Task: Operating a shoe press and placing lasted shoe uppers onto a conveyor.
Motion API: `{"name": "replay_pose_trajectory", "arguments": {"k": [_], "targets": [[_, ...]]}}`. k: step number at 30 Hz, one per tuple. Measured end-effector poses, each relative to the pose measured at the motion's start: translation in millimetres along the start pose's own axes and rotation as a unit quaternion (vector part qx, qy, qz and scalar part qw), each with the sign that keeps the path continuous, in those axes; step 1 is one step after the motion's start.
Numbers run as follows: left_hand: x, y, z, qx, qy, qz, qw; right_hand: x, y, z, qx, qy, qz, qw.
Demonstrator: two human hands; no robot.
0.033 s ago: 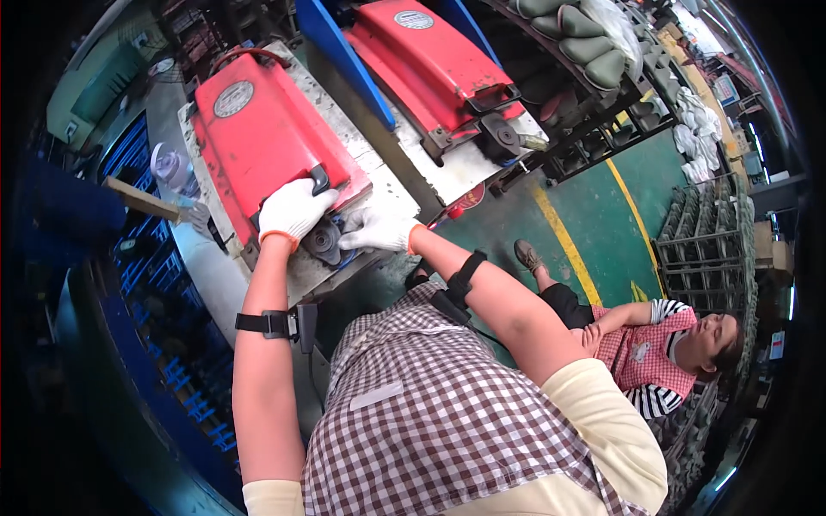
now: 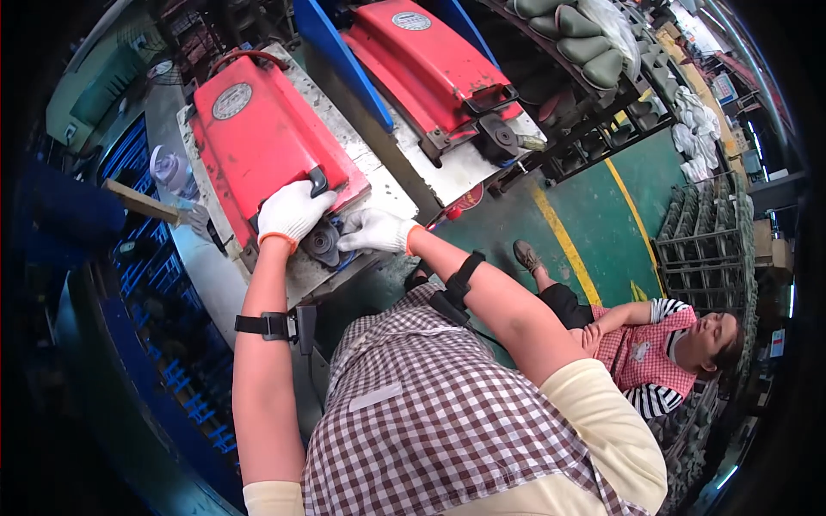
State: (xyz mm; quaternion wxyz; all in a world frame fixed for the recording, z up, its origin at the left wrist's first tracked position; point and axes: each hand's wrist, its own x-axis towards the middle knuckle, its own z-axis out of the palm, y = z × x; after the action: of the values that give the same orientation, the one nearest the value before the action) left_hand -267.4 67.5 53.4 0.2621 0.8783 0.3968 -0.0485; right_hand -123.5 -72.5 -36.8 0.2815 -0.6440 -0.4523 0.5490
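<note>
My left hand (image 2: 292, 209), in a white knit glove with an orange cuff, is closed on the black handle (image 2: 319, 180) at the near end of a red machine cover (image 2: 258, 129). Just below it, a dark round-centred metal part (image 2: 320, 242) juts out from the machine's front. My right hand (image 2: 376, 230), gloved the same way, is at this part's right side with its thumb and fingers drawn together. What lies between those fingertips is too small to make out.
A second red machine (image 2: 426, 64) stands to the right, beyond a blue panel (image 2: 348, 64). Racks with grey-green shoe-shaped pieces (image 2: 581, 45) are at the upper right. A person in a pink checked apron (image 2: 650, 348) sits at the right. A wooden-handled brush (image 2: 142, 201) lies left.
</note>
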Motion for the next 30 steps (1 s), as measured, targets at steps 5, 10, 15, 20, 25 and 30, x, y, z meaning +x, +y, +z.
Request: {"name": "replay_pose_trajectory", "arguments": {"k": [5,10,15,20,25,30], "targets": [[-3,8,-4,0.008,-0.008,-0.028,1.0,-1,2,-2,0.02,-0.01,0.026,0.999],[-2,5,1,0.008,0.0,-0.027,1.0,-3,2,-2,0.003,0.001,0.004,1.0],[-2,5,1,0.003,0.011,-0.021,1.0,-8,-8,-4,0.005,0.0,0.023,1.0],[0,9,-4,0.011,-0.003,-0.025,1.0,-6,-10,-6,0.012,-0.007,0.04,0.999],[-5,-3,-3,0.01,0.009,0.001,1.0,-3,-9,1,-0.01,-0.01,-0.011,1.0],[-6,3,1,0.001,0.024,0.011,1.0,-4,6,1,-0.015,0.02,0.009,1.0]]}}
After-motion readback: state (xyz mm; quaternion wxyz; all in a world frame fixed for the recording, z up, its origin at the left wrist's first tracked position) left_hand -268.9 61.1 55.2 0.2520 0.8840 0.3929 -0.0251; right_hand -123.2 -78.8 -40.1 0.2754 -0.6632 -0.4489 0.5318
